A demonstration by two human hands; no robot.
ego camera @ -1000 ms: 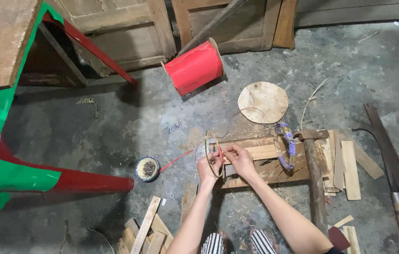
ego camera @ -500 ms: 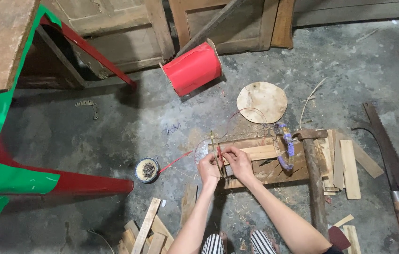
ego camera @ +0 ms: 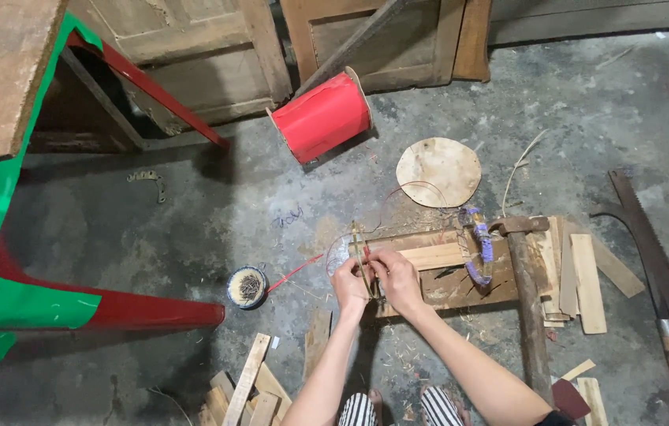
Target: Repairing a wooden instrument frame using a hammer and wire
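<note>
Fingers of the left hand (ego camera: 350, 282) and right hand (ego camera: 397, 278) pinch thin bamboo strips (ego camera: 359, 254) bound with red cord (ego camera: 296, 272), low center of the frame, over a rough wooden block (ego camera: 449, 276). Leftward sits a round tin (ego camera: 247, 286); above, a smooth red spool (ego camera: 322, 115) lies on the gritty concrete floor (ego camera: 216, 221).

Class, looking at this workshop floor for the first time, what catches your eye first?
The big red spool lying on the concrete near the wooden doors stands out most. Below it, the left hand and right hand pinch thin bamboo strips over a low wooden bench, with a long saw at far right.
</note>
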